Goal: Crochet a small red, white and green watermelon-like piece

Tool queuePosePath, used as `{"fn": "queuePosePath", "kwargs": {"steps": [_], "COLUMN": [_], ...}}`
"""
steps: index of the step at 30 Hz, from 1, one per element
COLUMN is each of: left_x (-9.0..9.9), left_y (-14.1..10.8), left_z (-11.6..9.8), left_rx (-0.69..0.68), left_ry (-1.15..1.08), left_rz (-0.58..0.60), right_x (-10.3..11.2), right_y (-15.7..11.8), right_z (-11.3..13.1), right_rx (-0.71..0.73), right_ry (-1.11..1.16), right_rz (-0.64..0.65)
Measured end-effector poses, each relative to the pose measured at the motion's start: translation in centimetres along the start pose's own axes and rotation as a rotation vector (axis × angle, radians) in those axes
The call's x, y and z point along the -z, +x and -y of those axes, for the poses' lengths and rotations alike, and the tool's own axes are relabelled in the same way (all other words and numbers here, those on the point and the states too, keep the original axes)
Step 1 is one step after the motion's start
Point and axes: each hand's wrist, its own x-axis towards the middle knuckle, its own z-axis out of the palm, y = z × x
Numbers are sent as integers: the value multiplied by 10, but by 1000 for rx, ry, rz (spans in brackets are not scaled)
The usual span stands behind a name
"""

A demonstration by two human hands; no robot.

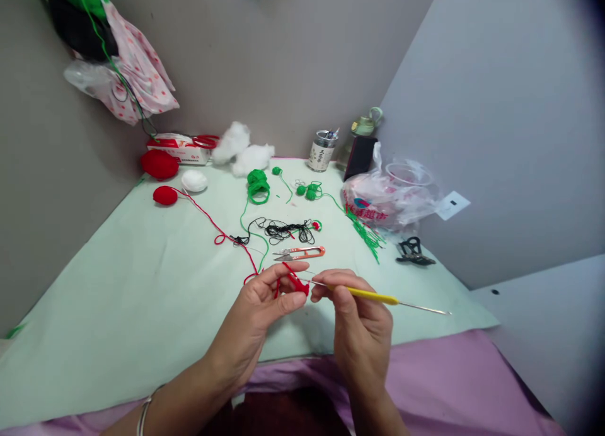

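Note:
Between the thumb and fingers of my left hand (267, 304) is a small piece of red crochet (299, 288), with red yarn running over the index finger. My right hand (357, 316) grips a crochet hook (371, 295) with a yellow handle and metal ends. Its left tip reaches to the red piece; the other end points right. The red strand (208, 220) trails back across the table to a small red yarn ball (165, 195). Just beyond my hands lie orange-handled thread snips (300, 253).
Black yarn (288, 230) lies tangled behind the snips. Farther back are green yarn (258, 185), a white ball (194, 181), white stuffing (253, 159) and a pen tin (323, 151). To the right are a plastic bag (387, 196), green strands (366, 234) and a black clip (414, 252).

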Motion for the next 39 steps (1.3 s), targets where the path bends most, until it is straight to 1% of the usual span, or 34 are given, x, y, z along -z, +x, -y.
{"fn": "queuePosePath", "kwargs": {"steps": [5,8,14,22,27,32,39], "left_x": [5,7,5,5,3,1,0], "left_y": [0,1,1,1,0,1,-1], "left_z": [0,1,0,0,0,0,-1], "left_rx": [24,26,28,21,1,4,35], "left_ry": [-44,-48,-38,-33,-59,-70,-67], "left_rz": [-1,-3,-8,-13,-6,8,-1], "right_x": [0,0,2,2,4,4,4], "right_y": [0,0,-3,-3,-3,-5,-4], "right_z": [1,3,2,5,5,2,2], "right_rx": [-14,-2,0,16,21,10,-15], "right_ry": [86,97,66,72,47,26,27], "right_rz": [-46,-73,-19,-16,18,-4,-17]}}
